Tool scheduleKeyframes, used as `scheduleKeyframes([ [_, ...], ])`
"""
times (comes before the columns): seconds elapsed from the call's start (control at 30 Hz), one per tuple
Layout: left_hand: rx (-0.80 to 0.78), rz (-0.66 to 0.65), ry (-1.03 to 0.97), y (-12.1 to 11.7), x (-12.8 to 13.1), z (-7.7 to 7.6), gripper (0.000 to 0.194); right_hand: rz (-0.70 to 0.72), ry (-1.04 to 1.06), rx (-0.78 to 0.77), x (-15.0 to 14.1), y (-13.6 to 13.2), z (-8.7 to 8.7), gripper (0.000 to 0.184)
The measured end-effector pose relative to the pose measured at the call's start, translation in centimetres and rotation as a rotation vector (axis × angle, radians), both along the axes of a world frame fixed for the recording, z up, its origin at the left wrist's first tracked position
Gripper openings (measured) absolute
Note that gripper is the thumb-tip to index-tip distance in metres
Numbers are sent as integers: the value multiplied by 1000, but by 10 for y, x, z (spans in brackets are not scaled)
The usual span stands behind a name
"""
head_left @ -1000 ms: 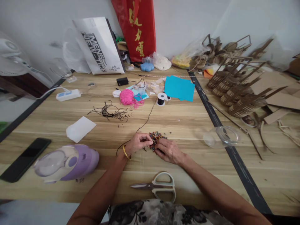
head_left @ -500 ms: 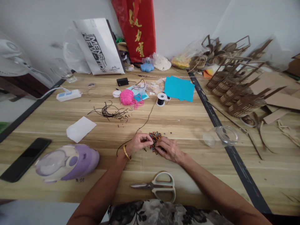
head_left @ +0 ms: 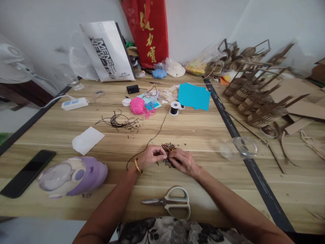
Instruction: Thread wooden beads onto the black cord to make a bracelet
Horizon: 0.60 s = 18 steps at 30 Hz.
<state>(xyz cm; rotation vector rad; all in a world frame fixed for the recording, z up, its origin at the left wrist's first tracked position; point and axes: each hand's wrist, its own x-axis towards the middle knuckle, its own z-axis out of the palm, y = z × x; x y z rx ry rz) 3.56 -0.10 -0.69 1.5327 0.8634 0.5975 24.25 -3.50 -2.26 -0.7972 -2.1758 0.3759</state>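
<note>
Over a small heap of multicoloured beads (head_left: 168, 147), my two hands nearly meet at the fingertips. My left hand (head_left: 149, 156), with a gold bangle (head_left: 137, 166) at the wrist, is closed in a pinch at the heap's left edge. A thin black cord (head_left: 160, 128) runs from a white spool (head_left: 174, 107) and curves round to the left wrist; it appears to lead into this pinch. My right hand (head_left: 185, 160) has its fingers curled and pressed together on the right side of the beads. Whatever its fingertips hold is too small to make out.
Scissors (head_left: 166, 202) lie at the front edge. Leftward are a purple-and-white device (head_left: 76, 176), a phone (head_left: 26, 173) and white paper (head_left: 87, 140). Behind are cut black cords (head_left: 118, 120), pink yarn (head_left: 137, 105) and blue sheets (head_left: 194, 96). A clear jar (head_left: 238, 148) lies right, near small woven baskets (head_left: 259, 101).
Both hands stay at the bead heap. The right fingers have shifted very slightly, and the left pinch has edged a little closer to them. Everything else stays put.
</note>
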Motion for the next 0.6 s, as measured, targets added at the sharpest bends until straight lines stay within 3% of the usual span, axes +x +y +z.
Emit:
scheduleKeyframes([
  [0.27,-8,-2,27,-1,2,0,22,6,175,-101,-1,3,-3,10],
  [0.6,-9,14,45,-4,5,1,20,30,181,-111,-1,2,-4,12],
])
